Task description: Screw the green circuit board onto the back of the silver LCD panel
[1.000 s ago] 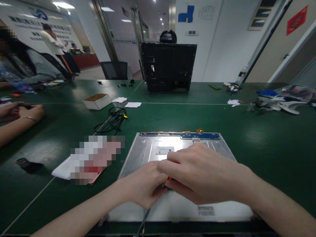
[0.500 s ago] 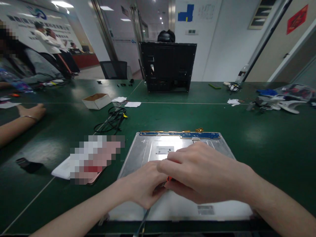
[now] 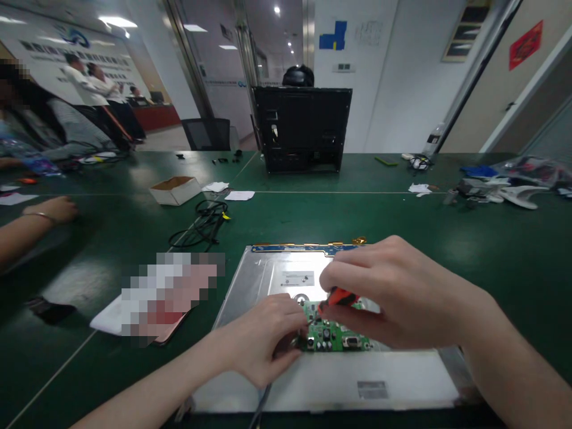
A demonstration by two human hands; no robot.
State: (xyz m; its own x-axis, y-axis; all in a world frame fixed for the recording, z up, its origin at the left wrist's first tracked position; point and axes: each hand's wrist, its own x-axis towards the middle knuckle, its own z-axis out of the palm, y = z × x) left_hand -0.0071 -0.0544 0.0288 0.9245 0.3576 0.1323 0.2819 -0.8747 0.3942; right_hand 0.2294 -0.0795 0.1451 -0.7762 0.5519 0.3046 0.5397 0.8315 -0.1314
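Observation:
My right hand (image 3: 393, 292) is closed around the red-and-black handle of a screwdriver (image 3: 342, 297). Its thin shaft slants down and left, over a green circuit board (image 3: 333, 333), towards my left fingertips. My left hand (image 3: 272, 333) is curled at the board's left edge, fingers bent inward; something dark shows under them, too hidden to name. From beneath that hand a dark cable (image 3: 263, 399) runs to the front edge. The board lies on the silver metal back of a display panel (image 3: 254, 280), which has a blue strip board (image 3: 286, 249) along its far edge.
Left of the panel lie a blurred-out pink and white item (image 3: 174, 298), a dark strap-like piece (image 3: 51, 310) and coiled black cable (image 3: 208, 223). Farther back stand an open box (image 3: 176, 190) and a black monitor casing (image 3: 304, 128). Another person's hand (image 3: 53, 210) rests at the left.
My right hand has drawn back right and slightly up with the screwdriver, uncovering the circuit board. My left hand has stayed nearly in place. The view has tilted slightly.

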